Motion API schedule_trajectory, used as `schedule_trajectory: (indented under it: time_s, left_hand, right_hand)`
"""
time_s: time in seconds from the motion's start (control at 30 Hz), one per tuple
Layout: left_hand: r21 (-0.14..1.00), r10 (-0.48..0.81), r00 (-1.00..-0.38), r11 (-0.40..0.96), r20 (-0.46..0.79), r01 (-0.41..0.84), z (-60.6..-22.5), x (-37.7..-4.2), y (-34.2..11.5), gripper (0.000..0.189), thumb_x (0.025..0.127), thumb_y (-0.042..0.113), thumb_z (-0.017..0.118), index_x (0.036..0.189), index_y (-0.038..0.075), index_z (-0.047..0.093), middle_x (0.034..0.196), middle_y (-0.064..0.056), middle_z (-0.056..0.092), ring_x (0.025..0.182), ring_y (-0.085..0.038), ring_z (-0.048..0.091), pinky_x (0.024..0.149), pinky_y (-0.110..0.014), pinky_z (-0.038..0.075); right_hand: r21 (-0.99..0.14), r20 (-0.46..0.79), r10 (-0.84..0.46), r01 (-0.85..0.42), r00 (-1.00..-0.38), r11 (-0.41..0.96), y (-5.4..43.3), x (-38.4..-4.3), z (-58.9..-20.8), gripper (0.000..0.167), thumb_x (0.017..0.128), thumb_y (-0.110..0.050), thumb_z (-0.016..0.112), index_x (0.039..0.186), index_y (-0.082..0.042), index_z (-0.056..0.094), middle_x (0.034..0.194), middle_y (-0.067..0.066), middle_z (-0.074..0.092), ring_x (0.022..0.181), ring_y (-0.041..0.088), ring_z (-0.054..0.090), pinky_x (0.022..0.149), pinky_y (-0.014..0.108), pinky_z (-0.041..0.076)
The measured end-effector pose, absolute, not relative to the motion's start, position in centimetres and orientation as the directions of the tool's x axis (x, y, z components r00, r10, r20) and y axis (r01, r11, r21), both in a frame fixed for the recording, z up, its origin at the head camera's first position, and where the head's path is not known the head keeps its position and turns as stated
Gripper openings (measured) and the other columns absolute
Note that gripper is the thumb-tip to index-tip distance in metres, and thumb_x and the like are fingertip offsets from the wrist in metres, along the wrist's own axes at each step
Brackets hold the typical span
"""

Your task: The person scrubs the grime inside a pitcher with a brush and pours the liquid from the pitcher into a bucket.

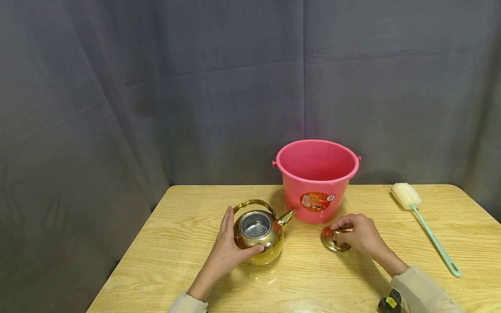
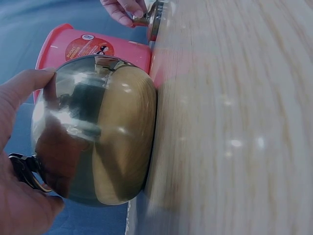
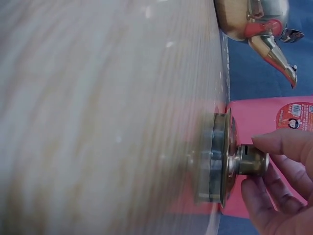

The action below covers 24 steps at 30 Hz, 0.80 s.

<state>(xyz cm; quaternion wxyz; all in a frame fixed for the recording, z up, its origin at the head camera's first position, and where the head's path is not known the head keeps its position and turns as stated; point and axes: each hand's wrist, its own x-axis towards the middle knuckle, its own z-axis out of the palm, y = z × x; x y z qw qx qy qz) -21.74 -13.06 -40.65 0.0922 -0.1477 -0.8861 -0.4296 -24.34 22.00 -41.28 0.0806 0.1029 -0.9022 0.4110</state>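
Note:
A shiny gold teapot [image 1: 270,252] stands upright on the table, its spout pointing right and its arched handle [image 1: 256,202] raised. Its top is uncovered, with a perforated metal strainer [image 1: 256,225] inside. My left hand [image 1: 228,252] holds the teapot's body from the left, thumb at the front and fingers toward the handle. To the right, my right hand [image 1: 360,234] pinches the knob [image 3: 253,160] of the round gold lid [image 1: 330,241] between thumb and fingers. The lid is level, at the table surface; whether it touches cannot be told.
A pink bucket [image 1: 287,182] with a red label stands behind the teapot and lid. On the right lies a sponge brush [image 1: 430,234] with a green handle. Grey curtain [image 1: 235,108] hangs behind the wooden table [image 1: 176,243]. A dark object [image 1: 389,303] is by the right sleeve.

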Motion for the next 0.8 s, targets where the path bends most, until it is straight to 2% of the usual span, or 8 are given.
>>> schedule_trajectory:
  time_s: [0.43,0.67,0.8]
  left_hand:
    - [0.738,0.179,-0.938,0.581,0.296,0.344,-40.7,-21.7,-13.0,0.125,0.069,0.052,0.083,0.156,0.005,0.007,0.161,-0.012,0.005,0.140,-0.041,0.019,0.107,-0.058,0.025]
    - [0.743,0.180,-0.939,0.575,0.293,0.342,-40.7,-21.7,-13.0,0.124,0.070,0.052,0.083,0.156,0.006,0.006,0.161,-0.012,0.004,0.141,-0.040,0.017,0.107,-0.058,0.025]
    - [0.744,0.179,-0.939,0.574,0.293,0.342,-40.7,-21.7,-13.0,0.124,0.069,0.052,0.083,0.156,0.006,0.006,0.161,-0.012,0.004,0.141,-0.040,0.017,0.107,-0.058,0.025]
  right_hand:
    - [-0.668,0.306,-0.120,-0.303,-0.944,0.680,22.3,-24.2,-40.9,0.012,0.074,-0.007,0.082,0.083,-0.009,0.076,0.084,0.002,0.072,0.084,0.024,0.068,0.064,0.030,0.051]
    - [-0.691,0.336,-0.088,-0.309,-0.938,0.654,22.4,-23.8,-40.3,0.014,0.076,-0.012,0.082,0.087,-0.006,0.075,0.085,0.003,0.072,0.088,0.030,0.067,0.070,0.034,0.053]
    - [-0.701,0.358,-0.074,-0.320,-0.931,0.637,22.3,-23.6,-40.0,0.017,0.077,-0.012,0.082,0.090,-0.005,0.076,0.088,0.005,0.072,0.089,0.030,0.067,0.069,0.031,0.054]
